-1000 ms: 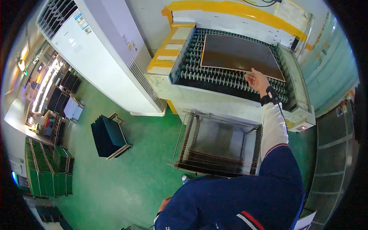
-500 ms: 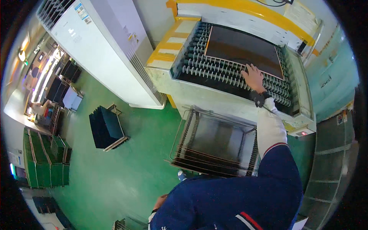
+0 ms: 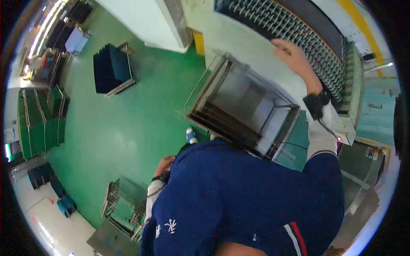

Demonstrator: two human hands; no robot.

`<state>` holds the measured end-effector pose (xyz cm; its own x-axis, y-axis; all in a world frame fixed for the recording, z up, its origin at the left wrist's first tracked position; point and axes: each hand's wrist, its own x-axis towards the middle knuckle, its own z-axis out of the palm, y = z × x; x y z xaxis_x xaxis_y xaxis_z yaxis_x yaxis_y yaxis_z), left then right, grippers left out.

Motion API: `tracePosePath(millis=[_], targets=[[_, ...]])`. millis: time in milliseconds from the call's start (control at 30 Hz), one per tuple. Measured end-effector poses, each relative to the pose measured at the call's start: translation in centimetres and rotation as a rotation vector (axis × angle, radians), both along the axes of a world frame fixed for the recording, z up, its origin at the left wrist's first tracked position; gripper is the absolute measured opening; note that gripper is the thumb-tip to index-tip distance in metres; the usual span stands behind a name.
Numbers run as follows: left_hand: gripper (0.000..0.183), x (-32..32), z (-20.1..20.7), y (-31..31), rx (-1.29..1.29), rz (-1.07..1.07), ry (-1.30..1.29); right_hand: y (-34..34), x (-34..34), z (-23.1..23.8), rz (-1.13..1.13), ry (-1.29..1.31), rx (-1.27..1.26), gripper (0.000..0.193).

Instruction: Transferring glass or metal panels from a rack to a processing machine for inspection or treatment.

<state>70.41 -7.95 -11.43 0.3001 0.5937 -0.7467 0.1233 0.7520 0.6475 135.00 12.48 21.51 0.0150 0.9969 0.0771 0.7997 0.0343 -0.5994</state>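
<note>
My right hand [image 3: 294,59] reaches over the near edge of a roller conveyor [image 3: 273,21]; its fingers are loosely bent and apart, with nothing visible in them. A dark flat panel [image 3: 320,19] lies on the rollers beyond that hand, not touching it. Below, in front of my body, stands a metal rack [image 3: 208,81] with slotted sides, and several thin dark panels [image 3: 226,123] stand in its near part. My left hand [image 3: 164,164] hangs at my left side, partly hidden by my dark blue jacket, so its fingers cannot be made out.
A second rack with dark panels [image 3: 109,70] stands on the green floor [image 3: 141,106] at the left. Green panels [image 3: 40,121] fill a rack farther left. An open metal frame [image 3: 124,205] stands behind at lower left. A tall white cabinet [image 3: 149,19] adjoins the conveyor.
My right hand has drawn back from the panel's near edge to the conveyor's front edge. The view has turned and dropped, bringing the rack and the lower-left frame more into sight.
</note>
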Motion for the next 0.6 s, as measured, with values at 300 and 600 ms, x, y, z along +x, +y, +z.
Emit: tracePosePath(millis=[300,600], targets=[[0.03,1.0,1.6,3.4,-0.146,-0.102,0.139,-12.3,-10.3,-5.8,0.316,0.121,-0.717,0.058],[0.03,1.5,4.2,5.8,-0.12,-0.247,0.175,-16.0,-7.4,-3.0,0.099,-0.069,-0.717,0.055]])
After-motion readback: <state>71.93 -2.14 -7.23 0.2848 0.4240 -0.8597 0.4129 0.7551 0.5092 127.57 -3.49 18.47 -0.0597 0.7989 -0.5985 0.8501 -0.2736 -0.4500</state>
